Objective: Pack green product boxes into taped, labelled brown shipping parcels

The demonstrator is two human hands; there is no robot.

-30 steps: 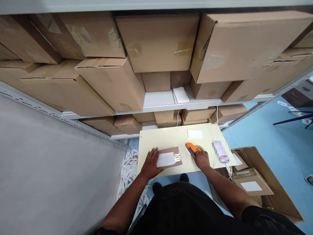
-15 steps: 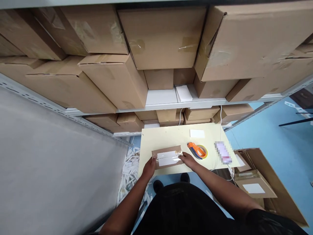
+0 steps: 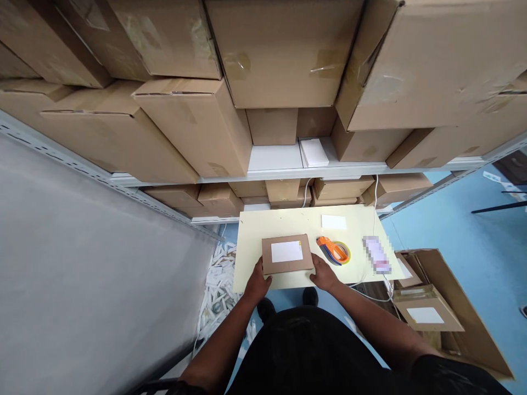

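Between my two hands is a small brown cardboard box with a white label on its upper face. My left hand grips the box's left side near the front corner, thumb toward the near edge. On the opposite side, my right hand holds the right edge in the same way. The box is over the front part of a pale yellow table; whether it rests fully on the top I cannot tell. Just right of it lies an orange and blue tape dispenser with a roll of tape.
A white card and a blurred phone-like object lie on the table. Shelves packed with cardboard boxes rise behind. An open carton with labelled boxes stands at right on the floor. Paper scraps cover the floor at left.
The box has been turned over: a clear-taped face with two white strips showed before, and a single white label shows now. Both hands have shifted to its side edges.
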